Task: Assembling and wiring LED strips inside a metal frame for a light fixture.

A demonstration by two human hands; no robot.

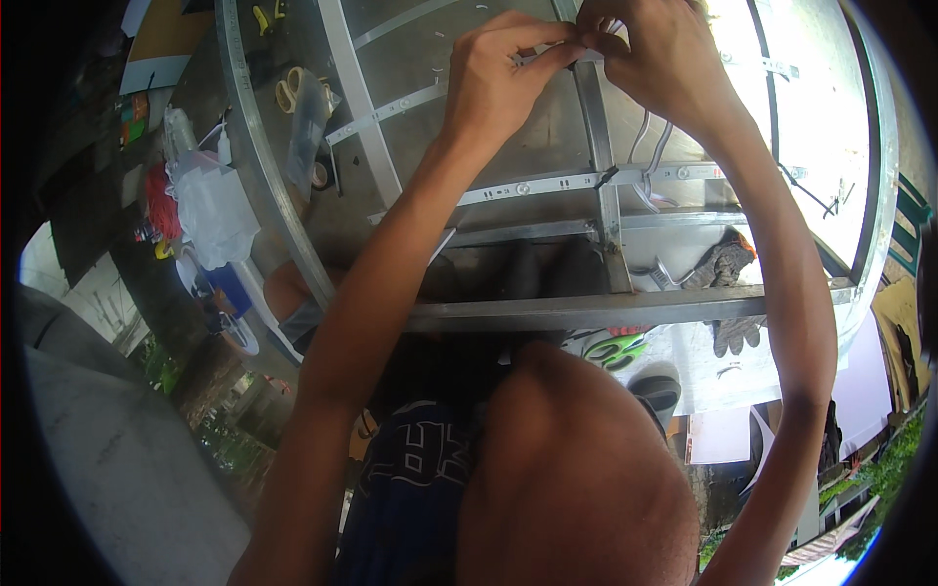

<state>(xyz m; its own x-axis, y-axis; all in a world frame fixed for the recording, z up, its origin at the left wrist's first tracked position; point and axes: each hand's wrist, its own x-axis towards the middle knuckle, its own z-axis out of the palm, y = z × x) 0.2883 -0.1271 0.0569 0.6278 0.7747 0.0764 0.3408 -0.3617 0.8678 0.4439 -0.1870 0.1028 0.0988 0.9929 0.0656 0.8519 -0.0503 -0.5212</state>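
Both arms reach up to the top of the head view, over a metal frame (547,313). The fingertips of my left hand (498,78) are pinched together. My right hand (669,68) is closed too, its fingertips meeting the left ones. Whatever small thing they hold is hidden between the fingers. They are right above a metal crossbar (594,117). Below them, a white LED strip (532,188) lies across the crossbar, with a black cable tie (608,177) around the two where they meet. White wires (653,146) hang down under my right hand.
Tape rolls (286,93) and a clear plastic bag (308,127) lie inside the frame at left. Green-handled scissors (618,350) and dark work gloves (723,264) lie near the front bar. At left stand a white plastic bag (210,200) and red cord (161,200).
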